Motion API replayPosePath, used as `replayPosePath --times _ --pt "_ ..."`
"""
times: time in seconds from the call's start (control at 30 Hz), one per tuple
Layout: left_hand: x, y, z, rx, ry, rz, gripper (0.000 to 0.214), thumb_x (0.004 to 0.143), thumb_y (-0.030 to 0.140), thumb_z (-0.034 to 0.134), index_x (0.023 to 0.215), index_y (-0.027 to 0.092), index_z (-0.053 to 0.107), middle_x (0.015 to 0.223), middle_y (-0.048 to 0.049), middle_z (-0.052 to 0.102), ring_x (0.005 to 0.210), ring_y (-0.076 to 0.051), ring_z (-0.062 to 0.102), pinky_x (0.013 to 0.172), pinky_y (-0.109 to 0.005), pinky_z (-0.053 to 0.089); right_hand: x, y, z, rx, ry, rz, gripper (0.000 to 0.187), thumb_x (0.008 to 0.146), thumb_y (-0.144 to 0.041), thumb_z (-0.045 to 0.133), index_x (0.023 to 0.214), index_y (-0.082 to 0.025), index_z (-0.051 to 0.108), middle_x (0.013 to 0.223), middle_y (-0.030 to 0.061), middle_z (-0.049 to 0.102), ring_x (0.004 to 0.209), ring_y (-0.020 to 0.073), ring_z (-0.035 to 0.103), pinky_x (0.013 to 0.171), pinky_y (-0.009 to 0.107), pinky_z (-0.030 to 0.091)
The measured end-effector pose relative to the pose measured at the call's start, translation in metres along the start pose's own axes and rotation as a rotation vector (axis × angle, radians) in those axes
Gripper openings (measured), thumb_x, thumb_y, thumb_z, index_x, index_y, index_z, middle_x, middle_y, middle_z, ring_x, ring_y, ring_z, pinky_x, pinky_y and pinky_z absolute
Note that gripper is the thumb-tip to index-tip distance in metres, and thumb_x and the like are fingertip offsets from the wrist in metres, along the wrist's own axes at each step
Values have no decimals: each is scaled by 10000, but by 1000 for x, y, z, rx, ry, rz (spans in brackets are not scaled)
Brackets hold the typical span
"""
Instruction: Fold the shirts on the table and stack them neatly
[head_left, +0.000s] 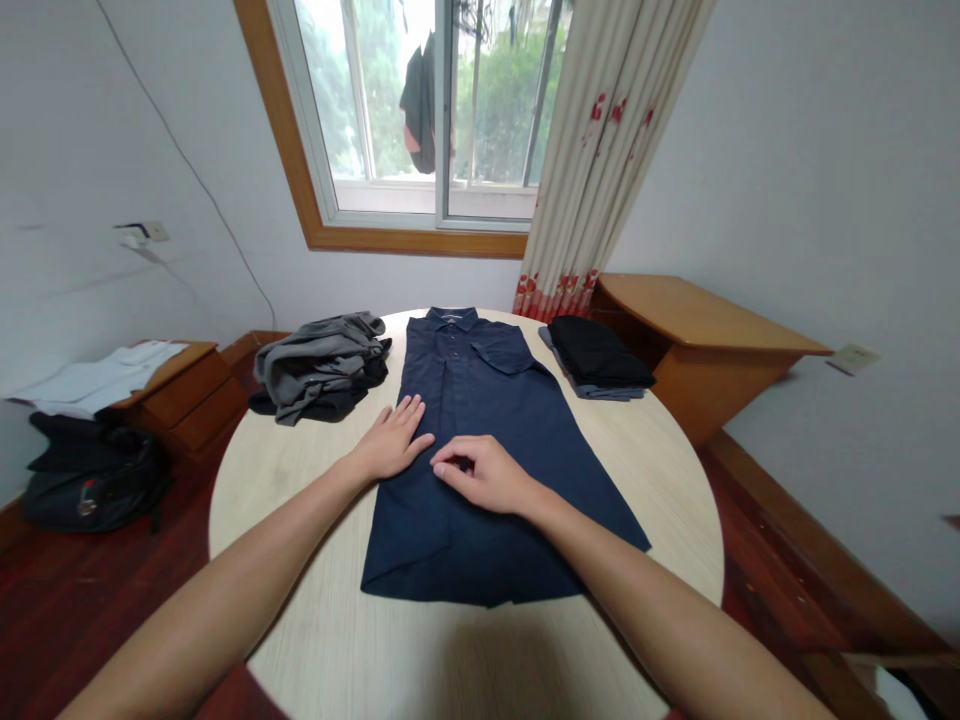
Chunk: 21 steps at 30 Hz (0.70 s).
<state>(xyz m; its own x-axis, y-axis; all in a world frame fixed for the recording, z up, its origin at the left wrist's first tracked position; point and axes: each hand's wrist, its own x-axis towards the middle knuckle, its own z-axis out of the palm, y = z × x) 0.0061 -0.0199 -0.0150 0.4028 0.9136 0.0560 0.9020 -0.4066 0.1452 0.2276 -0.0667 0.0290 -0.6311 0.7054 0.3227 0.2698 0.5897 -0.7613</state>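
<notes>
Left hand (394, 442): flat, fingers straight, palm down on the shirt (491, 400), at its left edge.
Right hand (489, 476): curled, thumb and forefinger pinching cloth (a small tuck) mid-shirt.
Shirt: navy, spread on the table (300, 620), beneath both hands.

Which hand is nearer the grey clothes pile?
Left. The left hand lies at the navy shirt edge, beside the grey clothes pile; the right hand is farther, mid-shirt.

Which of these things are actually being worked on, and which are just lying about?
In hand: navy shirt, spread on the round table; left hand flat at its edge; right hand pinching its cloth.
Lying about: grey clothes heap, folded dark stack, black bag, white cloth on the cabinet.
</notes>
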Motion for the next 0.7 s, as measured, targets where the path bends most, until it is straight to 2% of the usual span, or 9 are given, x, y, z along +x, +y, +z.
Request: replayPosePath --times 0.1,0.23,0.4,0.5,0.57,0.63,0.7 --pt "-2 3 -1 62 -33 21 705 1022 510 276 1579 78 286 1652 -183 184 1547 -311 149 1229 -528 172 -1 -2 4 -146 -29 -136 153 906 -253 610 941 -193 746 986 68 750 956 203 670 910 338 498" --pt "-16 18 0 91 -45 169 674 1027 489 281 1580 103 290 1648 -177 215 1545 -290 163 1238 -487 176 -2 0 4 -178 -21 -177 172 925 -236 574 925 -209 744 952 60 753 931 196 670 902 325 502" --pt "-62 41 -1 22 -84 252 732 1031 558 275 1599 99 229 1660 -174 161 1553 -288 109 1248 -490 176 1 13 -12 -183 101 -137 182 934 -252 569 912 -177 734 874 65 734 815 178 658 793 294 503" --pt "-96 50 0 -30 -121 308 707 1039 520 295 1620 143 152 1672 -151 96 1555 -295 75 1247 -514 186 4 25 -23 -183 146 -100 152 917 -220 593 883 -178 735 863 54 741 788 165 661 768 279 497" --pt "-110 51 0 -62 -159 364 700 1042 494 308 1629 176 98 1678 -132 55 1555 -299 69 1247 -527 184 5 32 -30 -187 188 -84 137 904 -196 605 873 -176 737 866 53 747 781 161 664 761 275 493" --pt "-109 43 -4 -111 -193 418 682 1048 483 302 1631 213 75 1684 -101 59 1555 -279 99 1252 -504 186 6 37 -36 -193 228 -63 132 899 -186 610 874 -177 740 873 51 752 780 160 668 749 272 490" --pt "-87 29 -12 -169 -169 420 647 1055 490 266 1630 241 104 1687 -67 98 1552 -238 144 1258 -449 196 7 41 -41 -200 251 -39 132 900 -185 612 876 -179 741 885 50 757 793 162 675 749 271 488"
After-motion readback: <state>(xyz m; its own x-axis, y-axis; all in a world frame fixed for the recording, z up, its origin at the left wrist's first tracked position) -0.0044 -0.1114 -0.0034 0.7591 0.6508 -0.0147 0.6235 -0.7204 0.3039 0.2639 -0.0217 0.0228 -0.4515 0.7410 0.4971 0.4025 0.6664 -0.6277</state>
